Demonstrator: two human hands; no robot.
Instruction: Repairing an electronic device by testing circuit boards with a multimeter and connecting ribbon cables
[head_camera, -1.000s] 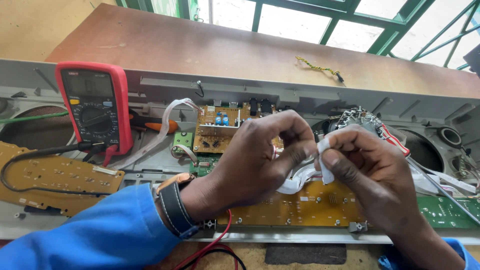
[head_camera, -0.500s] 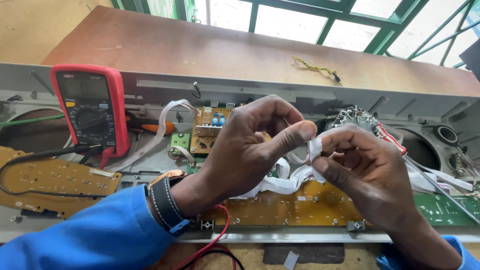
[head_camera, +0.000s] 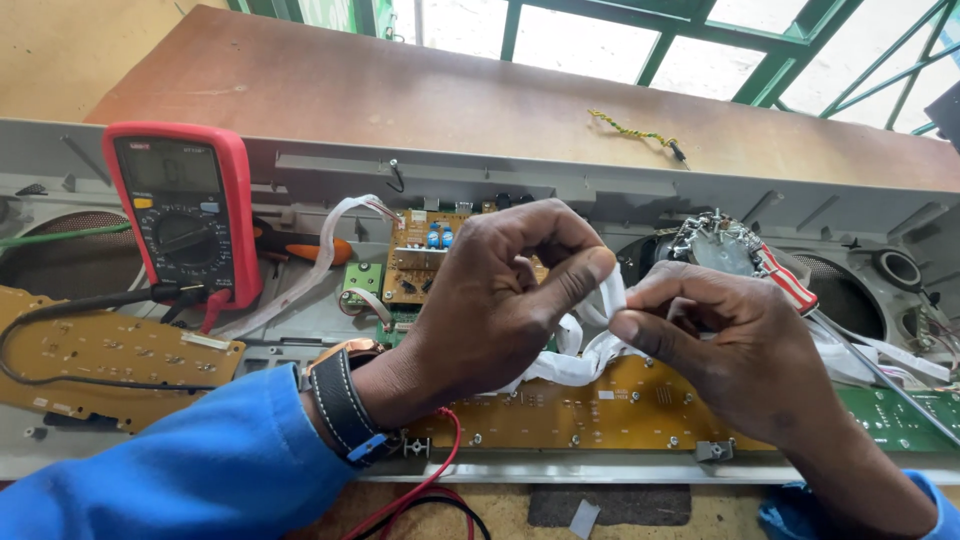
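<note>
White flat ribbon cable (head_camera: 585, 352): pinched at its upper end between thumb and forefinger of the left hand (head_camera: 500, 300) and, just beside, between thumb and forefinger of the right hand (head_camera: 735, 345); both grips narrow and closed on the cable, fingertips of the two hands nearly touching. Cable's lower length loops down between the hands and lies against the long yellow-brown circuit board (head_camera: 590, 410) beneath them. Left wrist: dark watch strap (head_camera: 345, 410), copper-coloured case, blue sleeve (head_camera: 170, 470) behind it. Red and black wires (head_camera: 425, 500) run from under the left wrist toward the near edge. Behind the left hand: small upright brown circuit board (head_camera: 415, 255) with blue capacitors, small green board (head_camera: 362, 280) to its left. Behind the right hand: round metal component (head_camera: 725, 245) with a red-and-white striped part at its side. Far left: red digital multimeter (head_camera: 185, 215) standing tilted against the grey plastic housing (head_camera: 560, 190), dark leads trailing over a second yellow-brown circuit board (head_camera: 95, 350). An orange-handled tool (head_camera: 300, 245) lies just right of the multimeter, partly hidden. Green circuit board (head_camera: 895, 415) at right edge. The housing rests on a brown wooden tabletop (head_camera: 400, 90); a short twisted yellow-green wire (head_camera: 635, 132) lies on the tabletop, well apart from the hands.
</note>
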